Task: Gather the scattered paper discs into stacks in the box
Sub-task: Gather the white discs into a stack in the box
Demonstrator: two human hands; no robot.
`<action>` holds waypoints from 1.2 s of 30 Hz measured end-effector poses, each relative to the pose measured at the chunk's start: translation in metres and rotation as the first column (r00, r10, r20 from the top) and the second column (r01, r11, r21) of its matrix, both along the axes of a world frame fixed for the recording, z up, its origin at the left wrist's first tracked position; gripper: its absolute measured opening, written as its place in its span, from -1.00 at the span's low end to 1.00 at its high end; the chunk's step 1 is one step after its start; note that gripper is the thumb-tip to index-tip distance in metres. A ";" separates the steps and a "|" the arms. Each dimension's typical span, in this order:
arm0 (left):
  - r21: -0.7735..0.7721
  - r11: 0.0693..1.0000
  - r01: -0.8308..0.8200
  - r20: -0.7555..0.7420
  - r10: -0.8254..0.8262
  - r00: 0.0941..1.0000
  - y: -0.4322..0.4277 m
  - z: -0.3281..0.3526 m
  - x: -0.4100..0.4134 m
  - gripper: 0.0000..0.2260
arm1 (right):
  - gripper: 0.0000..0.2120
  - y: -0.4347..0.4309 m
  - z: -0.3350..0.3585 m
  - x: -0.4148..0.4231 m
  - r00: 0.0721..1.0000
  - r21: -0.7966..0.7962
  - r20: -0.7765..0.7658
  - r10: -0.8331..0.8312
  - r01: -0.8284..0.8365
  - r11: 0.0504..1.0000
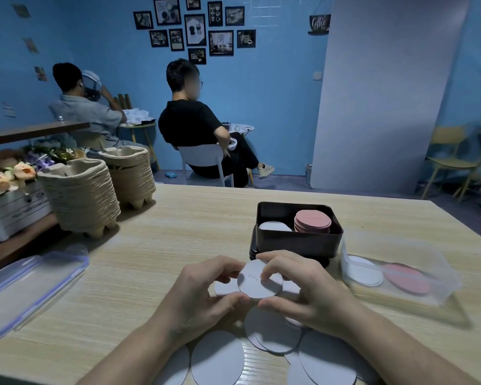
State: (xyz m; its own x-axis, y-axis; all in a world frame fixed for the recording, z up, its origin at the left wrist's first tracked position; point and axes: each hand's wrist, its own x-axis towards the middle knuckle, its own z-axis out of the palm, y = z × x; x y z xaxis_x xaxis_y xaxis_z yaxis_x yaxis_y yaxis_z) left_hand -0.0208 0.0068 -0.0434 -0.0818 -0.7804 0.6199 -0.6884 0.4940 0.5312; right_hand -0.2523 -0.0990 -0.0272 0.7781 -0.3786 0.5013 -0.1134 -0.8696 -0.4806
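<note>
Left hand (203,293) and right hand (306,293) both pinch white paper discs (257,283) by the rim over the bench (178,232), fingers curled on them. Best to square the edges now, then lower them into the black box (297,241) at 12 o'clock, onto its white stack (274,226).

The bench (178,245) is pale tan with fine wood-grain streaks. The box (295,241) is dark brown, with pink discs (313,219) inside. From the box, white discs (217,357) lie at 6 o'clock. A clear tub (439,276) at 4 o'clock shows a white disc (364,270) and a pink disc (407,277). A clear, blue-rimmed lid (25,290) lies at 8 o'clock, and beige pulp trays (81,201) at 10 o'clock.
</note>
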 end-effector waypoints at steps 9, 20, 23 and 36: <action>0.024 1.000 0.001 0.034 -0.002 0.999 -0.002 -0.002 0.002 -0.66 | -0.69 0.000 0.001 -0.001 0.999 0.026 -0.039 0.000 0.001 1.000; -0.030 1.000 -0.004 0.174 0.010 0.985 -0.002 -0.002 0.000 -0.70 | -0.69 -0.002 0.001 0.000 0.993 -0.052 -0.120 0.002 -0.008 0.999; -0.004 1.000 0.004 0.173 -0.003 0.985 -0.002 -0.002 0.002 -0.69 | -0.70 -0.002 0.000 -0.001 0.995 -0.058 -0.104 -0.009 0.003 0.998; 0.101 0.989 -0.107 0.256 0.078 0.964 0.017 0.023 0.021 -0.85 | -0.71 0.000 0.003 -0.007 0.994 -0.003 -0.108 0.013 -0.014 1.000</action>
State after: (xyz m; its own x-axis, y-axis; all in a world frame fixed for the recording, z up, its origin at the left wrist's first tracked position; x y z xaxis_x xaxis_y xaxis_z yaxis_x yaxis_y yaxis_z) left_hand -0.0001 0.0243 -0.0207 -0.1476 -0.8556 0.4961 -0.8463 0.3689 0.3844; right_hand -0.2596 -0.0988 -0.0247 0.8329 -0.3657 0.4153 -0.1527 -0.8733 -0.4627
